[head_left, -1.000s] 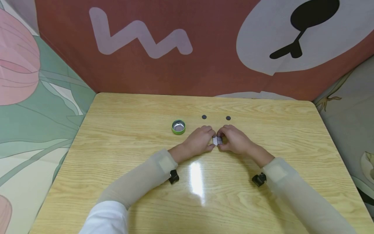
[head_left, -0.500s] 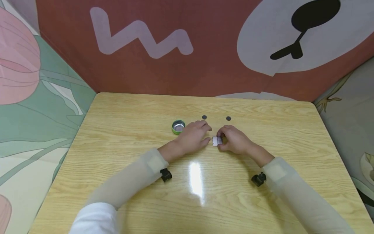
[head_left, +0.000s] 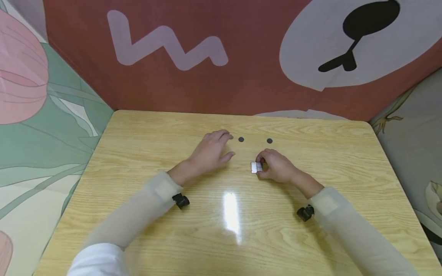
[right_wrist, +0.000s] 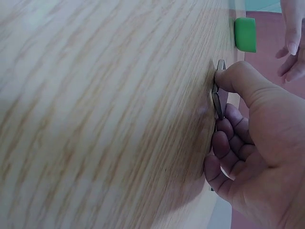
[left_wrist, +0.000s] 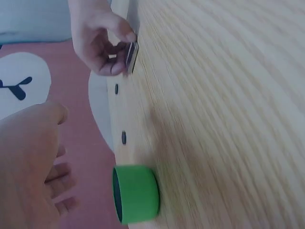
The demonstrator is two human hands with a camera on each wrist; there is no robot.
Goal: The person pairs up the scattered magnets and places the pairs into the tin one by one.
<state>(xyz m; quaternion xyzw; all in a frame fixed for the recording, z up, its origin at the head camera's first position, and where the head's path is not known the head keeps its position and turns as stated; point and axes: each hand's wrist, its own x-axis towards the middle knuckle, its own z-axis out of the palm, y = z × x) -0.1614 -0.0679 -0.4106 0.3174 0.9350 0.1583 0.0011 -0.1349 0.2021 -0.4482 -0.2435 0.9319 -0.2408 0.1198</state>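
Note:
My right hand (head_left: 276, 165) pinches a small silvery metal plate (head_left: 254, 167) in two halves, hinge-like, between thumb and fingertips close to the tabletop. In the right wrist view the plate (right_wrist: 218, 102) appears edge-on, its two parts at a slight angle, with the thumb across it. My left hand (head_left: 208, 151) is held over the table to the left, fingers spread and holding nothing. It hides a green round tin in the head view. From the left wrist, that open-topped tin (left_wrist: 138, 193) stands upright on the wood, beside the left hand.
Two small dark discs, a left disc (head_left: 241, 139) and a right disc (head_left: 269, 141), lie flat toward the back of the wooden table (head_left: 172, 126). A red printed wall covering (head_left: 248, 76) rises behind the table's far edge.
My left hand has let go of the metal plate and moved left and back, over the green tin, fingers spreading. The right hand has stayed in place with the plate.

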